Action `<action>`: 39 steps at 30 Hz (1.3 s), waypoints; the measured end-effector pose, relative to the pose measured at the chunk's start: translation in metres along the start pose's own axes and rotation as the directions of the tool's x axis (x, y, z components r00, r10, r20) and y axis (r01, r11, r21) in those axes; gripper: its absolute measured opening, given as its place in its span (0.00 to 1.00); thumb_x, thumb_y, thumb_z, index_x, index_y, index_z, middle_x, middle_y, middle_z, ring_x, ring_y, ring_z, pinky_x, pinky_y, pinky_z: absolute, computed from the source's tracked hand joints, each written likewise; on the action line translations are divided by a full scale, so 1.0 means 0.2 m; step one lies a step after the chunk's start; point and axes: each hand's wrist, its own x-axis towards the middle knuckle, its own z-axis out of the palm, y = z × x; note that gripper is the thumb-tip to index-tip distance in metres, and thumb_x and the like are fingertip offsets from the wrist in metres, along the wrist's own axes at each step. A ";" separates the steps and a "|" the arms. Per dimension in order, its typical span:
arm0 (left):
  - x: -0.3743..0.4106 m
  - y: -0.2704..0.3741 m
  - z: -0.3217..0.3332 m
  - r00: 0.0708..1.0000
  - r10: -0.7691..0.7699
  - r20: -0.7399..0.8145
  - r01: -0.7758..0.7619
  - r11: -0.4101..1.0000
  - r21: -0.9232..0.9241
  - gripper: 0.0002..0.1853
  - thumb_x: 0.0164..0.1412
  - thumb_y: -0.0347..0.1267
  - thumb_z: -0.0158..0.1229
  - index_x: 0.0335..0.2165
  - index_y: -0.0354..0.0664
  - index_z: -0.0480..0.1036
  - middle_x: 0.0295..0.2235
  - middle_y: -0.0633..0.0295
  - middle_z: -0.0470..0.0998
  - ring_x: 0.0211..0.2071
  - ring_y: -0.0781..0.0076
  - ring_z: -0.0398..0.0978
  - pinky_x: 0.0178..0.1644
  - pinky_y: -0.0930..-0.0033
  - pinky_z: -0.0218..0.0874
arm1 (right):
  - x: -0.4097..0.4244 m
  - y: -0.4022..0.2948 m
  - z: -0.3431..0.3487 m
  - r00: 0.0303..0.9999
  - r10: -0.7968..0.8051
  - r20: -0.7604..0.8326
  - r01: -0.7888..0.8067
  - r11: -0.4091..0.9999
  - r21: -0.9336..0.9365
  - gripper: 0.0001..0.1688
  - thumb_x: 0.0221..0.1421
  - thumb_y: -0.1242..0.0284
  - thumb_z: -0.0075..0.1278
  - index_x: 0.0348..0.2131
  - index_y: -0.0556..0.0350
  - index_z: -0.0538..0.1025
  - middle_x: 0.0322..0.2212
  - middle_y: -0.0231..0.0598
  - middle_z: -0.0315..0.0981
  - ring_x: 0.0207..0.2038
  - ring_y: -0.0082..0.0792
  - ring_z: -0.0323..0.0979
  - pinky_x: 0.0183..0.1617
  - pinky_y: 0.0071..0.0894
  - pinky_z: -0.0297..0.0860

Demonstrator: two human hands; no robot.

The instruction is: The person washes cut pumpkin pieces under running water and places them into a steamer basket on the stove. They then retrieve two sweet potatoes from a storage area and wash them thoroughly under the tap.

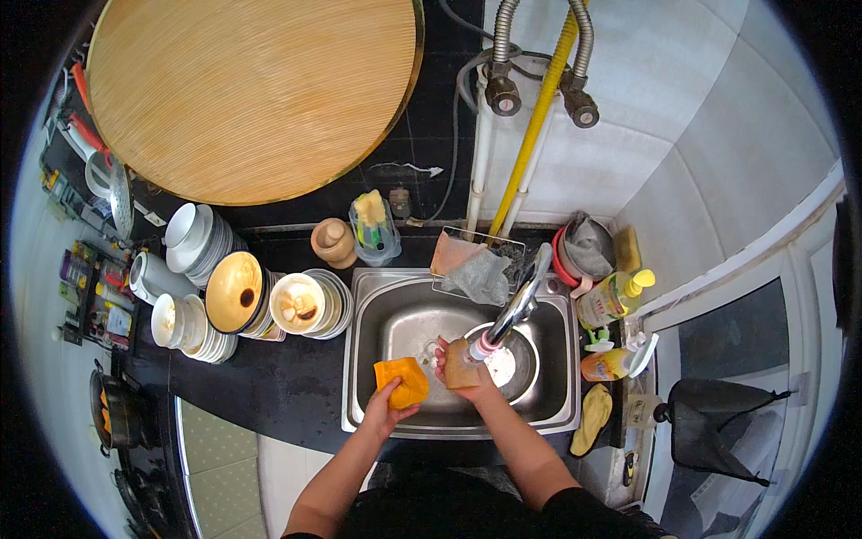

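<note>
My left hand (388,408) grips a flat, roughly square orange piece (408,385) over the front left of the steel sink (397,310). What the piece is made of cannot be told for sure. Palm up, my right hand (476,389) holds a tan slab (460,366), its fingers showing at the slab's left edge. Just over that hand is the pink-collared outlet of the chrome tap (512,322). Behind the right hand, a round basin (533,350) in the sink contains something white, partly hidden by the tap and hand.
Left of the sink stand stacked plates (342,303), bowls (296,303) and a large yellow bowl (232,290). A wire rack (444,286) with cloths hangs at the sink's back edge. Bottles (603,300) and a yellow sponge (592,414) line the right side.
</note>
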 end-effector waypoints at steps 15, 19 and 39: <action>0.25 -0.12 0.36 0.992 -0.032 0.119 -0.009 0.944 0.330 0.25 0.47 0.30 0.61 0.44 0.43 0.62 0.40 0.60 0.70 0.41 0.67 0.70 0.39 0.61 0.68 | -0.42 -0.12 -0.18 0.959 -0.162 -0.233 0.099 0.960 -0.264 0.25 0.50 0.49 0.43 0.30 0.52 0.69 0.28 0.41 0.69 0.24 0.39 0.69 0.23 0.30 0.66; 0.34 -0.25 0.40 0.985 0.079 0.155 -0.134 0.914 0.382 0.27 0.43 0.28 0.64 0.44 0.38 0.62 0.39 0.61 0.71 0.40 0.69 0.70 0.42 0.68 0.65 | -0.47 -0.12 -0.21 0.884 -0.254 -0.393 0.116 0.933 -0.342 0.29 0.48 0.47 0.44 0.37 0.53 0.68 0.31 0.41 0.68 0.29 0.39 0.70 0.31 0.40 0.70; 0.37 -0.24 0.25 0.784 0.569 0.247 -0.560 0.476 0.678 0.38 0.33 0.37 0.70 0.41 0.35 0.58 0.37 0.55 0.66 0.38 0.66 0.67 0.43 0.66 0.60 | -0.37 0.00 -0.10 0.882 -0.253 -0.397 -0.076 0.755 -0.651 0.21 0.51 0.57 0.47 0.38 0.52 0.67 0.34 0.39 0.67 0.32 0.33 0.69 0.35 0.33 0.70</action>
